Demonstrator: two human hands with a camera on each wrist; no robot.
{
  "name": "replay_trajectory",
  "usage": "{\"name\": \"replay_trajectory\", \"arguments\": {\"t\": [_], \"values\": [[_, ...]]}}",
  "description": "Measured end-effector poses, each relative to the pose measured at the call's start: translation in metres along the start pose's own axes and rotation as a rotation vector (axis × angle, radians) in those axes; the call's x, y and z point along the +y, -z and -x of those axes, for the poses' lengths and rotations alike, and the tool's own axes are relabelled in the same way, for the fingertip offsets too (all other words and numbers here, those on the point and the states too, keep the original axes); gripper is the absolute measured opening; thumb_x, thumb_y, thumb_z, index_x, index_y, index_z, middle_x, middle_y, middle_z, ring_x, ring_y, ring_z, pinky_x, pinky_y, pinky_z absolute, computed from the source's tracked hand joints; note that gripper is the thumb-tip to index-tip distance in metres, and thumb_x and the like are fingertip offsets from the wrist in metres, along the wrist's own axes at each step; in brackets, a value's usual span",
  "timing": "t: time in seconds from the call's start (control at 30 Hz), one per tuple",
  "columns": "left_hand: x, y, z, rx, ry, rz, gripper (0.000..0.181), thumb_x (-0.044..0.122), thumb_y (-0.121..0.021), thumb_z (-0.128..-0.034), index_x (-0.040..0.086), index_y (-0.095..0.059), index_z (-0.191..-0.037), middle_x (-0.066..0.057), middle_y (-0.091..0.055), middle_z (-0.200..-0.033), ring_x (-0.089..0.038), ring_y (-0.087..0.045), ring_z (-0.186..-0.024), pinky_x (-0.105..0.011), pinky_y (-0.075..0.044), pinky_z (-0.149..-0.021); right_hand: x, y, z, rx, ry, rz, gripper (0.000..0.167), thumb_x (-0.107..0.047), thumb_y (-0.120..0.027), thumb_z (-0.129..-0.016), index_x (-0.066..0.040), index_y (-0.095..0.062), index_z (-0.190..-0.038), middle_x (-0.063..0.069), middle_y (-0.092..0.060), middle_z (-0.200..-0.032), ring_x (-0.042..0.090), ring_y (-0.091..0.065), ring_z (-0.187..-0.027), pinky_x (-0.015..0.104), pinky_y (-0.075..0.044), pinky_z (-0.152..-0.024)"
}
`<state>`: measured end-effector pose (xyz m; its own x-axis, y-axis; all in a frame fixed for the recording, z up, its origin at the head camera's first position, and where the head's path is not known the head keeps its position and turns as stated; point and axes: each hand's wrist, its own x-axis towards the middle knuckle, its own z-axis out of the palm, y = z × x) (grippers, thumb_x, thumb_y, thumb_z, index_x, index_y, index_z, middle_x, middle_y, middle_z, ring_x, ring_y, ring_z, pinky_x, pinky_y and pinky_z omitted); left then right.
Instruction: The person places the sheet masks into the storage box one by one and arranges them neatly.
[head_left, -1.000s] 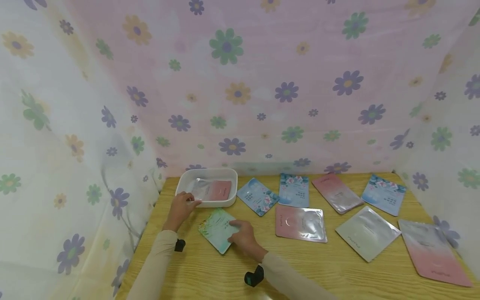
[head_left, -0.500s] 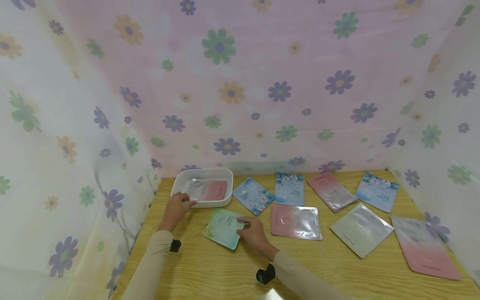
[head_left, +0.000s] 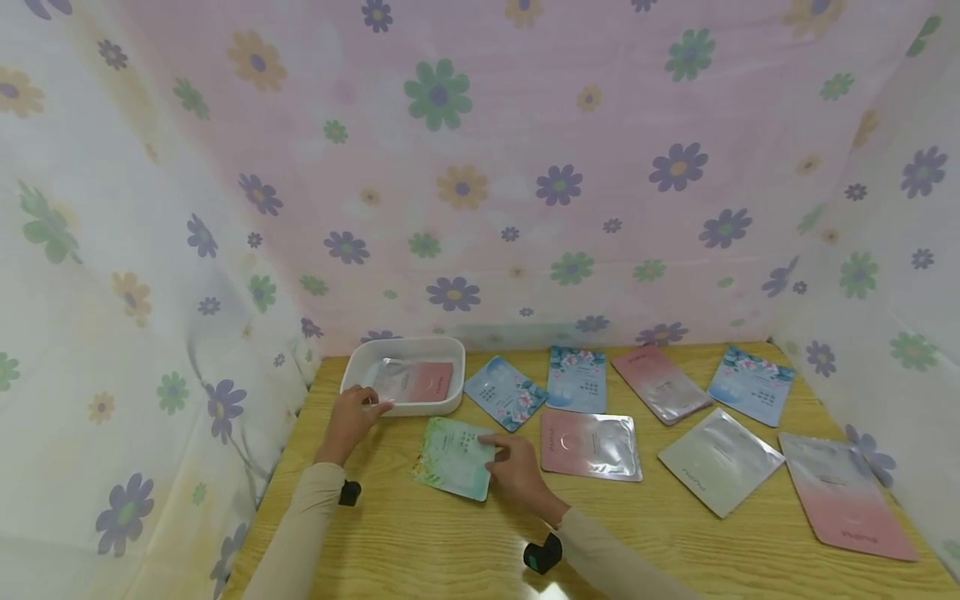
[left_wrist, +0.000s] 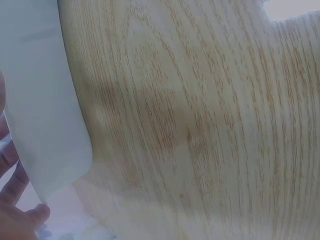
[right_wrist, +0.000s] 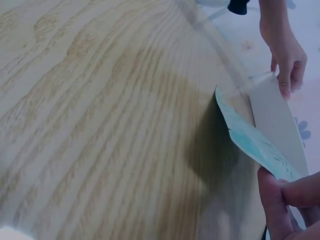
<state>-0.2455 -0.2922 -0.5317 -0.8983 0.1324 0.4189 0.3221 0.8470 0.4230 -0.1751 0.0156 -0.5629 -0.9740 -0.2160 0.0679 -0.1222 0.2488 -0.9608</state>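
Note:
In the head view my right hand (head_left: 521,477) pinches the right edge of a green packet (head_left: 454,460); the right wrist view shows that packet (right_wrist: 255,145) raised off the wood, between thumb and fingers (right_wrist: 272,202). My left hand (head_left: 351,421) grips the near-left rim of a white tray (head_left: 405,409), fingers over the edge. Inside the tray lies a pink and silver packet (head_left: 431,382). The left wrist view shows the tray's wall (left_wrist: 47,100) with the left hand's fingers (left_wrist: 17,180) at its edge.
Right of the tray, several packets lie on the wooden table (head_left: 420,550): blue floral ones (head_left: 506,392), pink and silver ones (head_left: 591,444), and a pale green one (head_left: 722,462) nearer the right. Flowered cloth (head_left: 510,125) surrounds the table's back and sides.
The green packet has turned and shifted slightly right with my right hand, from a diagonal lie to a nearly level one. My left hand has stayed at the tray's rim.

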Motion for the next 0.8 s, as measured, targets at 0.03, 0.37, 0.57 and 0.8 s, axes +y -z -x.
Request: {"name": "replay_trajectory", "arguments": {"t": [0.03,0.37,0.57,0.8], "values": [[0.0,0.0,0.0,-0.003,0.001,-0.001,0.029,0.023,-0.081,-0.0749,0.006,-0.059,-0.068,-0.005,-0.051,-0.068,-0.02,-0.045,-0.061,-0.038,-0.042,-0.061,-0.001,0.002,0.0,-0.001,0.004,-0.006,0.04,0.016,-0.061,-0.08,-0.001,-0.065,-0.116,0.018,-0.061,-0.117,0.018,-0.06,-0.066,0.027,-0.05,-0.055],[0.0,-0.002,0.0,-0.015,0.004,0.008,0.028,0.022,-0.081,-0.0744,0.007,-0.059,-0.068,-0.004,-0.051,-0.068,-0.019,-0.047,-0.061,-0.039,-0.043,-0.06,-0.017,0.024,-0.001,-0.034,-0.026,-0.165,0.046,0.018,-0.056,-0.08,0.0,-0.061,-0.122,0.024,-0.057,-0.121,0.028,-0.06,-0.064,0.045,-0.052,-0.056],[-0.001,-0.002,-0.003,-0.021,0.008,0.014,0.028,0.023,-0.08,-0.0755,0.006,-0.059,-0.069,-0.006,-0.053,-0.071,-0.022,-0.05,-0.064,-0.041,-0.045,-0.063,-0.029,0.034,-0.005,-0.055,-0.038,-0.246,0.048,0.016,-0.058,-0.081,0.0,-0.059,-0.125,0.024,-0.051,-0.131,0.029,-0.054,-0.06,0.056,-0.05,-0.063],[-0.002,-0.001,0.001,0.005,-0.008,0.028,0.029,0.025,-0.079,-0.0769,0.007,-0.059,-0.069,-0.006,-0.052,-0.07,-0.022,-0.051,-0.064,-0.042,-0.045,-0.063,-0.05,0.042,-0.003,-0.052,-0.084,-0.327,0.045,0.015,-0.058,-0.083,0.003,-0.056,-0.126,0.024,-0.053,-0.129,0.034,-0.063,-0.087,0.058,-0.048,-0.069]]}}
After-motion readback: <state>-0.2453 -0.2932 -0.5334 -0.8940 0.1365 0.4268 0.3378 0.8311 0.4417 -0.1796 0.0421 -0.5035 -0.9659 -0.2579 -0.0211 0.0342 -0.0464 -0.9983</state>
